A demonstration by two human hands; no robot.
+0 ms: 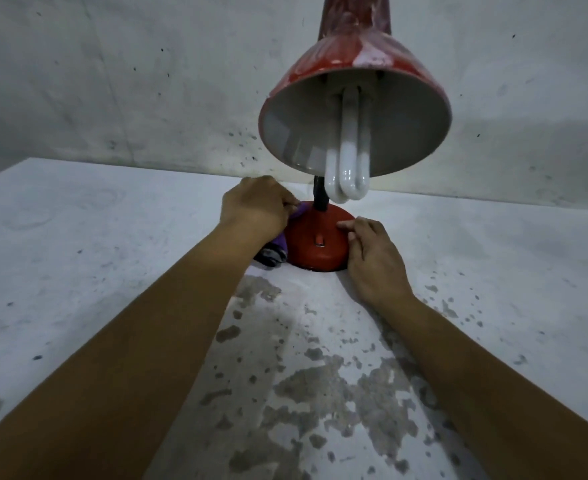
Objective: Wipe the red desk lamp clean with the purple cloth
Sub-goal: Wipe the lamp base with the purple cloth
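A worn, whitish surface (78,258) fills the lower part of the view, its paint flaked away in grey patches toward the near edge, and it meets a stained, speckled wall (112,81) behind.

From the left, a bare forearm reaches in to the left hand (256,207), which is curled around the purple cloth (278,249) and holds it against the left side of the lamp's base. A small fold of the cloth shows at the fingertips, right by the foot of the stem, and the rest bunches down under the wrist onto the surface, just beside the base.

The red desk lamp (355,109) stands near the wall, about mid-view. Its round red base (315,244) sits flat on the surface and carries a small switch on top. A dark stem (318,195) rises from the back of the base. The red shade, blotched with pale marks, hangs well above and tilts its pale inner side toward the camera, with a white U-shaped bulb (349,157) sticking out past the rim.

To the right, the right hand (372,261) rests on the right edge of the base, the fingers fairly straight and laid over the red top, grasping nothing.
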